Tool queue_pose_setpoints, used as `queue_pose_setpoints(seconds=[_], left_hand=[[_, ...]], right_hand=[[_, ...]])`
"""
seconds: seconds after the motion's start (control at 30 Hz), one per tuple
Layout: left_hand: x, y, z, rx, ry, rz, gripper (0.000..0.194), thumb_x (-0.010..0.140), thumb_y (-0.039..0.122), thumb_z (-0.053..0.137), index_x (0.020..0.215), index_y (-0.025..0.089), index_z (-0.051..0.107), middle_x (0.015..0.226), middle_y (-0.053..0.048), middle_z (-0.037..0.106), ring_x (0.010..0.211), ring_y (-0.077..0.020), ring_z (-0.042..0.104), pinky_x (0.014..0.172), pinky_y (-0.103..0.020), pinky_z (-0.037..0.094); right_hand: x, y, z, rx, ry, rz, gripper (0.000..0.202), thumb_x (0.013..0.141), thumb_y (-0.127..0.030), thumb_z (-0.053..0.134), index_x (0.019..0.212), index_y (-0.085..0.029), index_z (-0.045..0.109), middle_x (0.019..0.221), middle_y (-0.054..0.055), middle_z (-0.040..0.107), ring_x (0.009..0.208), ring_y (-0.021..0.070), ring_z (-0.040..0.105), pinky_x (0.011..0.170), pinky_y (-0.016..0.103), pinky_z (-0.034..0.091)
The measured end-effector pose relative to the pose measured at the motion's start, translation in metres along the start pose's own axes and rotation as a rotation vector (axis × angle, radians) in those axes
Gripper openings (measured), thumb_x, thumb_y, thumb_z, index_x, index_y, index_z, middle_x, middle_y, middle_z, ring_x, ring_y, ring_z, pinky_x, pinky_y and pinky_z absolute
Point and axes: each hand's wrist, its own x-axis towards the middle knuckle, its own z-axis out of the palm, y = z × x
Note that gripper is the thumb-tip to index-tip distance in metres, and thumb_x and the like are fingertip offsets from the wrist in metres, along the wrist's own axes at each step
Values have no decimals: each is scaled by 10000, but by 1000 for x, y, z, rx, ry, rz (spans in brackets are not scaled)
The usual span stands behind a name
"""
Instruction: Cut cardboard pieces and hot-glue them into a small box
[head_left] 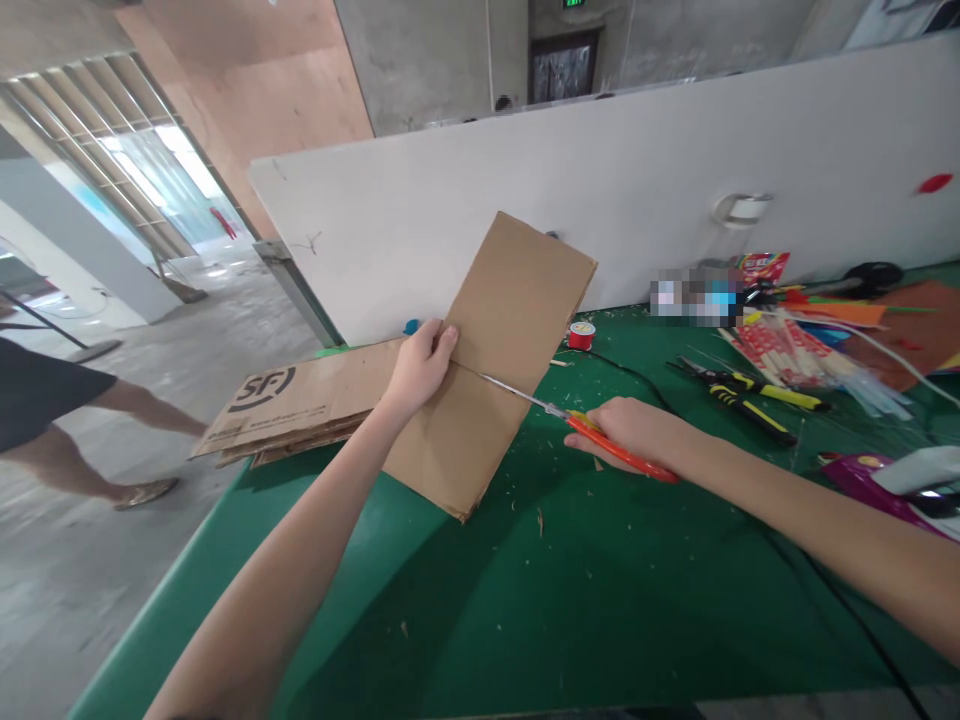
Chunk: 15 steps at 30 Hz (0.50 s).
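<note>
My left hand (426, 362) grips the left edge of a brown cardboard piece (525, 290), its thumb lying on the face. The cardboard is held up at a slant above the green tabletop. In my right hand (626, 430) is a pair of scissors (600, 440) with orange and yellow handles. Their blades lie across the middle of the cardboard, along a line that runs toward my left thumb. How far the cut goes through cannot be made out. Behind my left wrist lies a stack of flattened cardboard boxes (300, 395) with a printed SF logo.
Pliers (750, 400) with yellow and black handles lie on the green table (450, 620) at right, near packaged sticks (795, 350) and a purple iron (870, 480). A red spool (580, 336) stands behind the cardboard. A white partition (637, 170) borders the table's back. Someone's legs (82, 430) show at left.
</note>
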Motion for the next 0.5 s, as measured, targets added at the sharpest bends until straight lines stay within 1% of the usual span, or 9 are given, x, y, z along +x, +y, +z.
queue_pose_setpoints(seconds=[0.1, 0.27, 0.4, 0.5], left_hand=[[-1, 0, -1, -24, -1, -9, 311, 927, 389, 413, 680, 220, 329, 609, 42, 344, 593, -132, 391, 573, -277, 280], [0, 3, -1, -42, -21, -7, 330, 929, 382, 417, 666, 218, 303, 610, 44, 333, 594, -128, 389, 571, -278, 273], [0, 8, 2, -50, -44, -1, 319, 930, 363, 408, 668, 220, 295, 615, 43, 347, 611, -131, 406, 584, -275, 287], [-1, 11, 5, -45, -71, 17, 307, 929, 366, 409, 682, 222, 295, 616, 48, 342, 606, -129, 406, 583, -267, 292]], right_hand=[[-1, -1, 1, 8, 19, 14, 602, 834, -741, 390, 601, -217, 574, 539, 64, 612, 576, 228, 641, 587, 322, 447], [-6, 1, 0, 39, -16, 14, 588, 837, -734, 386, 639, -214, 574, 589, 60, 637, 547, 207, 622, 575, 319, 439], [-14, 1, -2, -3, 9, 41, 584, 836, -736, 382, 652, -209, 554, 634, 73, 636, 557, 208, 612, 548, 309, 405], [-19, 2, 1, -8, 10, 47, 582, 827, -747, 380, 647, -210, 516, 598, 55, 599, 503, 183, 563, 512, 293, 366]])
